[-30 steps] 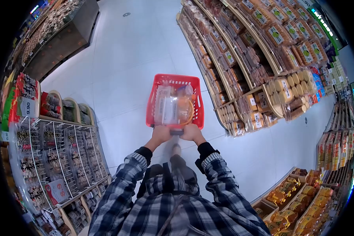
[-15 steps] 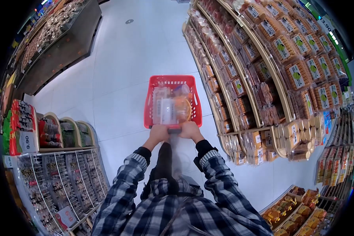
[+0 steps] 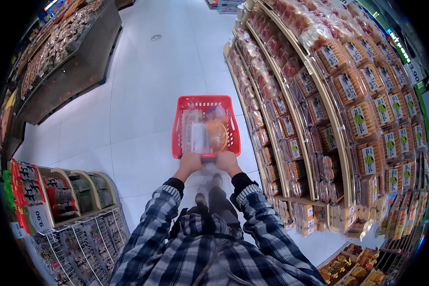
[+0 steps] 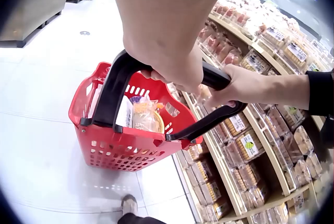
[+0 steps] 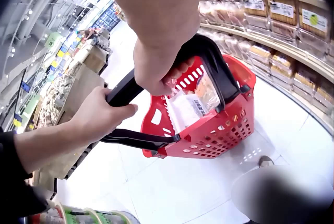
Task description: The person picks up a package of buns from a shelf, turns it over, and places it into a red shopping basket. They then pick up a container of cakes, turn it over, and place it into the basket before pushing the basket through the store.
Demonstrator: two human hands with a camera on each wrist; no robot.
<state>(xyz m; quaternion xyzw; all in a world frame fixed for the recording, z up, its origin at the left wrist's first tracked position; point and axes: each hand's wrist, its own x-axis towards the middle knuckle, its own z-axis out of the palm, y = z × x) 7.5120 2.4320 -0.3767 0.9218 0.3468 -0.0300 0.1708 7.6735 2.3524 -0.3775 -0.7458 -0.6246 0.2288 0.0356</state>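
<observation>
Both hands grip the black handle point(image 4: 110, 91) of a red basket point(image 3: 177, 128). My left hand point(image 3: 189, 163) holds the handle's left part and my right hand point(image 3: 228, 162) its right part, a short gap between them. In the right wrist view, the fingers of the right hand point(image 5: 159, 62) curl round the bar. Inside the basket lie a white package point(image 3: 196, 136) on the left and an orange-toned clear package point(image 3: 218, 135) on the right, with a purple-and-clear item behind them.
Shelves of packaged baked goods point(image 3: 360, 121) rise close on the right. A dark-sided display counter point(image 3: 66, 83) stands at the far left, and a rack of hanging packets point(image 3: 81, 245) is at the near left. Pale tiled floor point(image 3: 152, 81) runs ahead.
The shelves and racks have slid down and nearer in the head view as the person walks forward. The basket has shifted slightly left in that view, with both hands still on its handle.
</observation>
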